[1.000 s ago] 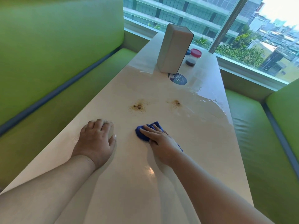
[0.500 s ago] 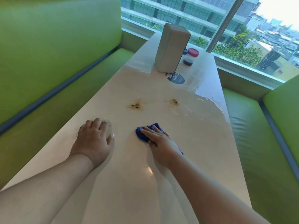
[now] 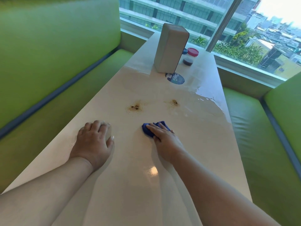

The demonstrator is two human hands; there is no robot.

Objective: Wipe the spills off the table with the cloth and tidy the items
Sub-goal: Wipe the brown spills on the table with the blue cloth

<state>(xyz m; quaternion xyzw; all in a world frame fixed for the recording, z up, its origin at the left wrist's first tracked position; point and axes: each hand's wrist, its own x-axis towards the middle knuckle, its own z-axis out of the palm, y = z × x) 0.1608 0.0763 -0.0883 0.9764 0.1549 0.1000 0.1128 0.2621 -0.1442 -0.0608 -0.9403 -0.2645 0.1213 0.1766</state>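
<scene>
A long cream table (image 3: 133, 190) runs away from me toward the window. Two brown spills lie on it, a left spill (image 3: 134, 107) and a smaller right spill (image 3: 174, 102). A clear wet film (image 3: 210, 108) spreads along the right edge. My right hand (image 3: 164, 139) presses a blue cloth (image 3: 147, 130) flat on the table, a little short of the spills. My left hand (image 3: 94, 141) rests palm down to the left, fingers curled over a small pale object (image 3: 108, 132) that is mostly hidden.
A tall white box (image 3: 170, 48) stands upright at the far end, beside a red-lidded jar (image 3: 189, 57) with dark contents and a blue lid (image 3: 184, 51). A round dark sticker (image 3: 176, 79) lies before the box. Green bench seats (image 3: 260, 136) flank the table.
Both hands stay nearly where they were, and the cloth has not visibly shifted. Only the camera view moves slightly.
</scene>
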